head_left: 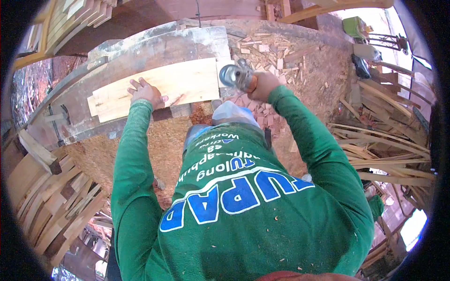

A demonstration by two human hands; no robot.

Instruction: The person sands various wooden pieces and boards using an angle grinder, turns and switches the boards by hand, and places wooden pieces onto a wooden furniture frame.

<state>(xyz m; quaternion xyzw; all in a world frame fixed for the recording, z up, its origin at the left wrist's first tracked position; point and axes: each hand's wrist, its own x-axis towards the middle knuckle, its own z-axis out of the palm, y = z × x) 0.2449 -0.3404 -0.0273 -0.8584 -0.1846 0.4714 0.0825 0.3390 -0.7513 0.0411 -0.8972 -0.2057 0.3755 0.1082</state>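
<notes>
My left hand [147, 94] lies on a pale wooden board [187, 78], fingers spread over its near half. The board has stepped, uneven ends on the left and rests on a worn workbench [161, 46]. My right hand [265, 87] is wrapped round the orange-brown body of a power tool [238, 77] with a round metal head, perhaps a grinder or small saw; its exact kind is unclear. The tool's head is just past the board's right end, and I cannot tell whether it touches the wood.
Wood offcuts [276, 61] and sawdust lie right of the bench. Long thin wooden strips [384, 150] are piled at the right, with stacked curved pieces [56, 201] at the lower left. A clamp-like metal piece [64, 114] sits on the bench's left end. A green container [355, 28] stands far right.
</notes>
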